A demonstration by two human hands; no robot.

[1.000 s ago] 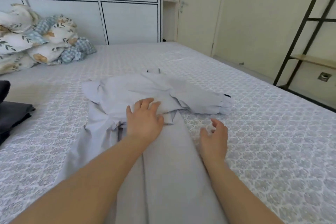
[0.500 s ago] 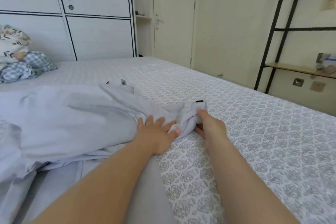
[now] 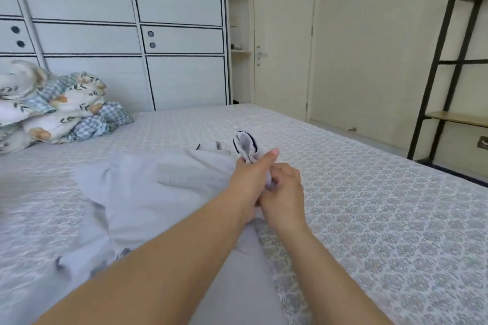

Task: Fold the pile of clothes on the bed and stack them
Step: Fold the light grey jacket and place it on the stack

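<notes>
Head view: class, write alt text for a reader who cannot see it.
Both hands, left hand and right hand, grip a sleeve cuff of a pale grey garment spread on a patterned bed. A bundled floral quilt lies far left.

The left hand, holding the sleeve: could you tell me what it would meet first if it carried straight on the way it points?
Probably only bare bed beyond the sleeve cuff that the left hand grips; depth is unclear.

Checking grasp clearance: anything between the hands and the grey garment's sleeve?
Nothing visible. Both the left hand and the right hand already grip the sleeve of the grey garment, which lies on the bed.
</notes>
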